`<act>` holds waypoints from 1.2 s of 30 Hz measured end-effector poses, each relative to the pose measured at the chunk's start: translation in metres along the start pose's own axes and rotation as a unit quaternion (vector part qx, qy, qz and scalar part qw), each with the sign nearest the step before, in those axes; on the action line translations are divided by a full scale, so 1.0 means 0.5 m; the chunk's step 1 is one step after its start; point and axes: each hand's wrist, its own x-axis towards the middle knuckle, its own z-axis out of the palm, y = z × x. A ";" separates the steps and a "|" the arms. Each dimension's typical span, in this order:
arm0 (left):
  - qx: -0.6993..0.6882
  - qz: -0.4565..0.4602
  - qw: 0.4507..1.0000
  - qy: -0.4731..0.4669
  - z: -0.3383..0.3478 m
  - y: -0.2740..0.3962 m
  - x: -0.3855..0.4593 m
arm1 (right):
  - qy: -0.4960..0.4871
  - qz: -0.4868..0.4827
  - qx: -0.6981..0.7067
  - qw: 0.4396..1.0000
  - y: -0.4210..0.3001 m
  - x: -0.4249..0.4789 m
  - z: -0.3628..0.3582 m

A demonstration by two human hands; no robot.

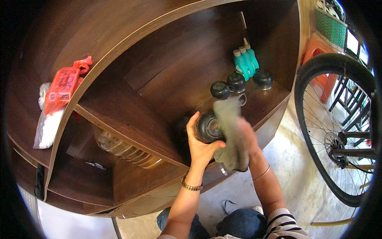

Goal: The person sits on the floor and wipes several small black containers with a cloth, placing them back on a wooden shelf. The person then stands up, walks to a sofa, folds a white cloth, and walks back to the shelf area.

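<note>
My left hand (pixel 201 151) grips a dark, round glass vessel (pixel 209 127) by its side, with its circular end turned up towards me. A grey-green cloth (pixel 228 119), blurred by motion, hangs from my right hand (pixel 248 136) and overlaps the vessel's right edge. Whether the cloth touches the glass cannot be made out. Just beyond, on the brown wooden shelf (pixel 256 110), stand similar dark vessels: one at the left (pixel 220 90), one in the middle (pixel 236 82) and one at the right (pixel 263 79). A clear glass loop (pixel 243 100) shows partly behind the cloth.
Several turquoise bottles (pixel 245 62) stand behind the vessels. A large clear plastic bottle (pixel 128 149) lies in the lower compartment. Up left are a red plastic bag (pixel 64 88) and a white bag (pixel 49 128). A bicycle wheel (pixel 301 119) and an orange stool (pixel 326 85) flank the cabinet's right.
</note>
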 end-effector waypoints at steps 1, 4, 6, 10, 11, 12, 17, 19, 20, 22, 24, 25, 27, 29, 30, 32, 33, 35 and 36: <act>0.012 0.021 1.000 -0.010 0.000 -0.004 -0.003 | -0.073 -0.126 -0.316 0.938 0.011 0.008 -0.003; -0.183 -0.074 0.980 -0.007 0.004 0.003 -0.008 | -0.019 0.014 -0.118 0.993 0.005 0.003 0.008; -0.215 -0.117 0.969 -0.030 0.000 0.021 -0.008 | 0.077 0.069 0.071 0.992 0.007 0.004 0.019; -0.146 -0.102 0.984 -0.011 0.012 -0.003 -0.013 | 0.047 0.019 -0.025 0.998 0.025 -0.008 0.010; -0.131 -0.081 0.988 -0.004 0.011 -0.004 -0.013 | 0.013 0.011 -0.047 0.999 0.019 -0.010 0.015; -0.115 -0.063 0.991 0.002 0.010 -0.007 -0.014 | 0.031 0.019 -0.035 0.999 0.011 -0.008 0.029; -0.028 -0.071 0.996 -0.039 -0.013 -0.017 -0.016 | 0.114 -0.022 -0.183 0.976 0.008 0.010 0.036; -0.079 -0.074 0.994 -0.027 -0.018 -0.018 -0.017 | 0.114 -0.031 -0.199 0.973 0.007 0.019 0.043; -0.123 -0.091 0.988 -0.016 -0.014 -0.016 -0.015 | 0.122 -0.014 -0.223 0.967 0.009 0.023 0.038; -0.178 -0.111 0.978 0.003 -0.009 -0.009 -0.010 | 0.139 0.042 -0.085 0.986 0.014 0.017 0.029; -0.222 -0.147 0.964 0.013 -0.011 -0.002 -0.006 | 0.139 0.111 0.064 0.982 0.013 -0.001 0.019; -0.237 -0.168 0.957 0.014 -0.014 -0.002 -0.002 | 0.076 0.049 -0.051 0.995 0.019 -0.012 0.010; -0.200 -0.159 0.967 -0.003 -0.009 0.009 0.002 | -0.051 -0.075 -0.276 0.957 0.036 -0.027 -0.007; -0.093 -0.110 0.989 0.022 -0.017 -0.015 0.001 | -0.008 -0.157 -0.349 0.924 0.018 -0.017 0.050; -0.055 -0.100 0.993 0.003 -0.024 -0.012 0.003 | 0.008 -0.173 -0.380 0.909 0.013 -0.010 0.057; 0.058 -0.043 0.997 -0.027 -0.026 -0.005 0.002 | 0.067 -0.138 -0.382 0.911 0.015 -0.003 0.060; 0.134 0.007 0.990 -0.039 -0.019 0.006 0.001 | 0.112 -0.090 -0.353 0.924 0.022 0.000 0.057; 0.118 -0.007 0.992 -0.045 -0.009 0.013 -0.005 | 0.134 0.003 -0.229 0.964 0.023 0.014 0.042; 0.103 0.003 0.993 -0.049 -0.013 0.010 -0.005 | 0.145 0.047 -0.174 0.973 0.018 0.022 0.041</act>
